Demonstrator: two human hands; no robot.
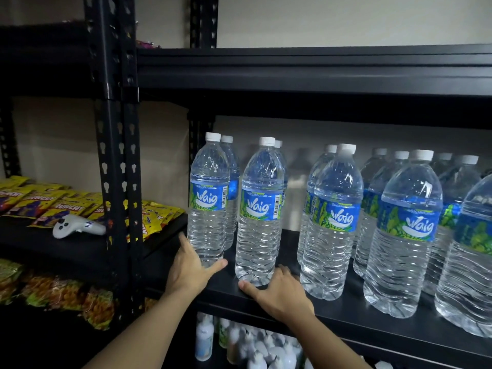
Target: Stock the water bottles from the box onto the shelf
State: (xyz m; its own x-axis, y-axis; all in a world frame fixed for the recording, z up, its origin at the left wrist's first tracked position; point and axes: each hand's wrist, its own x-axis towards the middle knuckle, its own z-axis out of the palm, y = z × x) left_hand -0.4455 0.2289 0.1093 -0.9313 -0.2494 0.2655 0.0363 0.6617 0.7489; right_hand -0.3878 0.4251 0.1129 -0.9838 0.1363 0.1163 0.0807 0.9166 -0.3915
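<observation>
My left hand (191, 267) cups the end bottle (207, 203) at its base, thumb spread wide. My right hand (277, 291) wraps the next bottle (259, 214) low down. Both stand near the shelf (346, 323) edge; I'd slide them back, labels forward. More bottles (407, 230) fill the right. I can't see the box.
</observation>
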